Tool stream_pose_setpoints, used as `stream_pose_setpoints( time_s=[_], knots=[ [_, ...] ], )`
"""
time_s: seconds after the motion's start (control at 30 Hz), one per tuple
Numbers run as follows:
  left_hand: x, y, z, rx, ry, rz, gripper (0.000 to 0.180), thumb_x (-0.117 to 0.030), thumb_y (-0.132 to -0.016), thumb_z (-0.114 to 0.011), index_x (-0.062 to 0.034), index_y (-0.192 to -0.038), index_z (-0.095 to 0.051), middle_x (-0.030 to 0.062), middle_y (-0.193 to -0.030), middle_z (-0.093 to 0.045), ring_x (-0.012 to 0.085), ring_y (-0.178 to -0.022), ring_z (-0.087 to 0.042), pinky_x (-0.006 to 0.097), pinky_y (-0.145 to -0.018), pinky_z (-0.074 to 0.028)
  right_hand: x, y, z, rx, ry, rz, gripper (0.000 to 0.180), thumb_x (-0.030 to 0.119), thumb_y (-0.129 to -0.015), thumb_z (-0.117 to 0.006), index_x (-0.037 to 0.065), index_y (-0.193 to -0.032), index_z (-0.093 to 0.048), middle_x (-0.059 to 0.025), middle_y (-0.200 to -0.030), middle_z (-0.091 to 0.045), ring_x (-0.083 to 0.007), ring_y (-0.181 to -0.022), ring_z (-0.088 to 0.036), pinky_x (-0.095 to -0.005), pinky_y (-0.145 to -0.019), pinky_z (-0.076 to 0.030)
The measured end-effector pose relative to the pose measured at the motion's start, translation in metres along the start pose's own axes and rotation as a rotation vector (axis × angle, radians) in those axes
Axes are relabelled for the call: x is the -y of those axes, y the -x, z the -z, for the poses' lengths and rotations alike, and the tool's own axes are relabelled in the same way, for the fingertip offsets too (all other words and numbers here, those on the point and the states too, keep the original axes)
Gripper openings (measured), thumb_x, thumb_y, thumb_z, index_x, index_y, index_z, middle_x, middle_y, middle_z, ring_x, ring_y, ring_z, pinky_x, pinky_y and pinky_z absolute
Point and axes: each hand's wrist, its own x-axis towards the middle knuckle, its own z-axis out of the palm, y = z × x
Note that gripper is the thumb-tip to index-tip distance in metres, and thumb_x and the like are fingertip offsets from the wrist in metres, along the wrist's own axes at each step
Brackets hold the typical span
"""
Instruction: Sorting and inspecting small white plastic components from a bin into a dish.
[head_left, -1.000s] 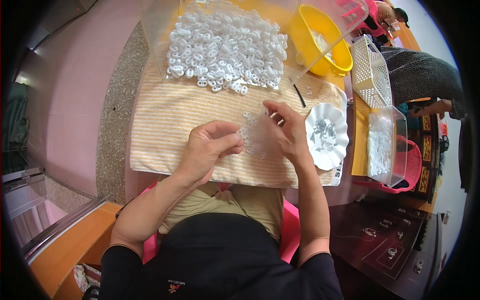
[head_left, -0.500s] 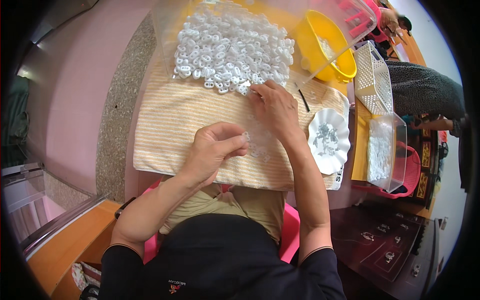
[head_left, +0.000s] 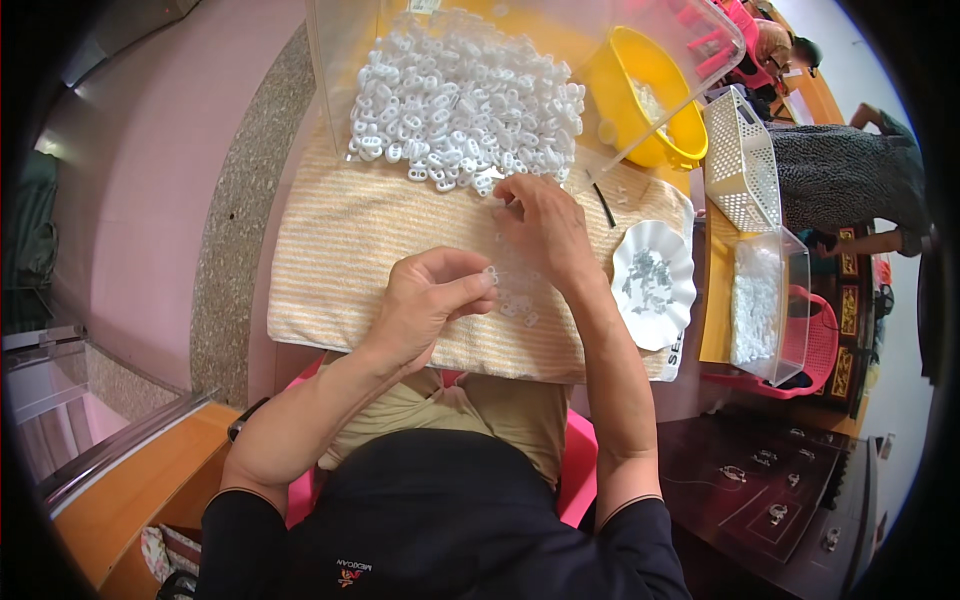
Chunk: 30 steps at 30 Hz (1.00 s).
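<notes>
My left hand (head_left: 432,297) hovers over the striped towel (head_left: 350,260), thumb and forefinger pinching a small whitish plastic piece (head_left: 491,271). Farther away, my right hand (head_left: 548,228) is at the near edge of a heap of white two-holed plastic pieces (head_left: 465,105). Its fingers are curled together at the tips; whatever they hold is too small to make out. Between my hands, several small clear pieces (head_left: 516,306) lie on the towel. A white wavy-rimmed dish (head_left: 682,308) with small grey bits stands right of my right forearm.
The heap lies in a clear plastic bin (head_left: 335,75). A yellow basin (head_left: 622,105) stands beside it, and a black thin tool (head_left: 604,204) lies near the dish. Farther right are a white perforated basket (head_left: 742,165), a clear box of white pieces (head_left: 757,300) and another person (head_left: 850,175).
My right hand has drawn back slightly from the heap, its fingers curling in more. My left hand keeps its pinch in nearly the same place.
</notes>
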Motion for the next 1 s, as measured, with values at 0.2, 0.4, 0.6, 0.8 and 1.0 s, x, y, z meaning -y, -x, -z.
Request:
stream_pose_setpoints(
  time_s=[0.2,0.4,0.6,0.8,1.0],
  knots=[
    [0.000,0.000,0.003,0.007,0.009,-0.007,0.014,-0.002,-0.087,-0.066,0.0000,-0.101,-0.064,0.0069,-0.087,-0.067,0.0127,-0.079,-0.066,0.026,-0.074,-0.057,-0.004,0.017,0.002,-0.077,-0.221,0.006,0.027,0.000,-0.079,-0.067,0.004,-0.105,-0.068,-0.0079,-0.088,-0.068,-0.0176,-0.078,-0.064,-0.0289,-0.070,-0.050],
    [0.001,-0.001,0.004,0.023,0.005,-0.015,0.014,-0.003,-0.087,-0.066,-0.0005,-0.101,-0.064,0.0066,-0.087,-0.068,0.0128,-0.079,-0.066,0.026,-0.074,-0.057,0.001,0.043,0.007,-0.027,-0.546,-0.163,0.024,0.007,-0.086,-0.068,0.001,-0.109,-0.067,-0.0084,-0.079,-0.068,-0.0113,-0.072,-0.063,-0.0258,-0.066,-0.050],
    [0.003,-0.002,0.002,0.029,0.013,-0.016,0.023,-0.001,-0.088,-0.065,0.0004,-0.110,-0.062,0.0061,-0.090,-0.067,0.0128,-0.081,-0.066,0.026,-0.075,-0.058,0.017,0.060,0.011,0.025,-0.961,-0.349,0.024,0.009,-0.091,-0.065,-0.003,-0.112,-0.065,-0.0041,-0.086,-0.067,-0.0092,-0.079,-0.061,-0.0244,-0.070,-0.050],
    [0.005,0.000,-0.001,0.080,-0.013,-0.019,0.035,0.001,-0.087,-0.064,0.0028,-0.122,-0.058,0.0063,-0.096,-0.064,0.0135,-0.084,-0.066,0.027,-0.077,-0.058,0.024,0.066,0.016,0.044,-1.014,-0.322,0.029,-0.002,-0.090,-0.059,-0.003,-0.119,-0.063,-0.0047,-0.106,-0.066,-0.0107,-0.095,-0.061,-0.0237,-0.084,-0.049],
    [0.005,0.001,-0.002,0.096,-0.029,-0.011,0.036,0.002,-0.087,-0.064,0.0034,-0.122,-0.057,0.0069,-0.097,-0.064,0.0138,-0.085,-0.066,0.027,-0.078,-0.058,0.022,0.070,0.012,0.034,-1.064,-0.398,0.028,-0.001,-0.089,-0.062,-0.002,-0.117,-0.064,-0.0064,-0.103,-0.069,-0.0106,-0.091,-0.064,-0.0244,-0.081,-0.051]
  ],
)
